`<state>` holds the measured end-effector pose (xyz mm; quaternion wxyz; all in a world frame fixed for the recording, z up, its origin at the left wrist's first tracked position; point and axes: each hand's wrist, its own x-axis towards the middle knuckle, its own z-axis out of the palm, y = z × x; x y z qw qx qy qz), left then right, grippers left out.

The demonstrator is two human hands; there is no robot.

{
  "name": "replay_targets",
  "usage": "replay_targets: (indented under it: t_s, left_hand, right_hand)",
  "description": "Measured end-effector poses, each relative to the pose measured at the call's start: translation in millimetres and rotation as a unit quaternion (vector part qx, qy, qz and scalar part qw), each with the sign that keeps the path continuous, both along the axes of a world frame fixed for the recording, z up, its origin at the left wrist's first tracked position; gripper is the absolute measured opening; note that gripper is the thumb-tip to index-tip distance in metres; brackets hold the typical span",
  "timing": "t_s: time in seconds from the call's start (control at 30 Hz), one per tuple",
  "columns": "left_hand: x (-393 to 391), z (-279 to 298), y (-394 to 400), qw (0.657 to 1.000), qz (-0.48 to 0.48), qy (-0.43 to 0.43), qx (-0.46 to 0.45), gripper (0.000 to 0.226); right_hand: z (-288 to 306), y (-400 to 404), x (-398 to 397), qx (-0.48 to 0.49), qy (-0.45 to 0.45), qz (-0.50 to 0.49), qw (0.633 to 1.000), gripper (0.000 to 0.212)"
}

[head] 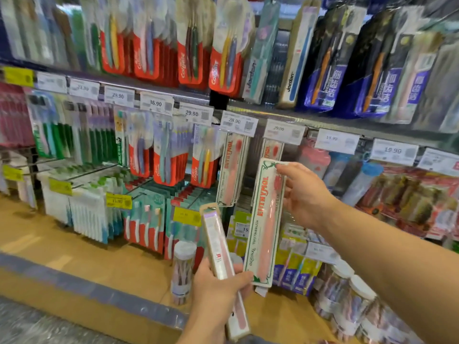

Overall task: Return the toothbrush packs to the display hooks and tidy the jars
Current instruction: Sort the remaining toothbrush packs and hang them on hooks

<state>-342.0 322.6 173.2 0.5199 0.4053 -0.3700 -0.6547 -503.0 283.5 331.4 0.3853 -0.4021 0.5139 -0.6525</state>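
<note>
while pinched near its top, pack (pixel 264 219) below right hand (pixel 301 194)

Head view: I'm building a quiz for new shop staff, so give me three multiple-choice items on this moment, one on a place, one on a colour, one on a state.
1. Where does the lone clear jar stand?
A. On the wooden shelf, left of the left hand
B. On a hook in the top row
C. In the right hand

2. What colour is the lettering on the pack in the right hand?
A. Blue
B. Red
C. Black

3. What is the left hand doing?
A. Hanging open
B. Gripping a narrow pack
C. Pressing a price tag

Key: 1 A, the jar stands on the wooden shelf beside the left hand. 2 B, the big letters are red on white. 3 B, the fingers curl round the narrow pack, while the right hand holds the other pack up near the hooks.
</note>
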Motion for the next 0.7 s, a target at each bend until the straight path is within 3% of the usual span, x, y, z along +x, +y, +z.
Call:
replay_targets:
  t_s: [0.3,0.43,0.57,0.7]
  left_hand:
    - [-19.5,10.4,-38.9,0.998,0.043,0.051,0.007,0.045]
    - [-33.4,15.9,-48.1,0.990,0.018,0.136,0.011,0.059]
    - [-49.8,23.2,-50.9,0.982,0.019,0.185,0.014,0.070]
    - [-62.1,30.1,-55.5,0.983,0.013,0.180,0.022,0.051]
  right_hand:
    - [15.0,-48.1,-13.8,-0.041,-0.027,-0.053,0.997,0.004]
    - [20.1,-58.6,-22.8,-0.077,-0.051,-0.037,0.995,0.005]
    - [15.7,-63.7,-26.6,-0.073,-0.094,0.009,0.993,0.025]
    - [11.0,-67.3,-25.8,-0.068,-0.142,0.007,0.988,0.040]
